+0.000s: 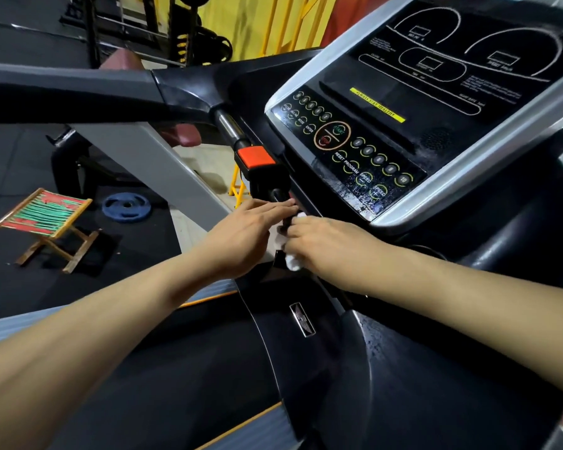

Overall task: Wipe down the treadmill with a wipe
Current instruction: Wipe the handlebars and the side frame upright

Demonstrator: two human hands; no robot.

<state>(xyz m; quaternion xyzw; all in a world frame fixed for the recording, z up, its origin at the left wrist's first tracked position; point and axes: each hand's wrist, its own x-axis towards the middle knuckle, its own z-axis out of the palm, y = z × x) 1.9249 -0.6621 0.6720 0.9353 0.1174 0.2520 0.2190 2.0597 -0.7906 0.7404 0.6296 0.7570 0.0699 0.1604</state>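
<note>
I see a glossy black plastic console panel with wet streaks, brushed silver metal rim, shiny chrome handlebar tube, soft crumpled white wipe, wooden folding stool with woven cloth seat, matt rubber floor

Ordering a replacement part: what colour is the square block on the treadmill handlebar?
Orange-red, set in a black housing; the block shows clearly in the head view.
</note>
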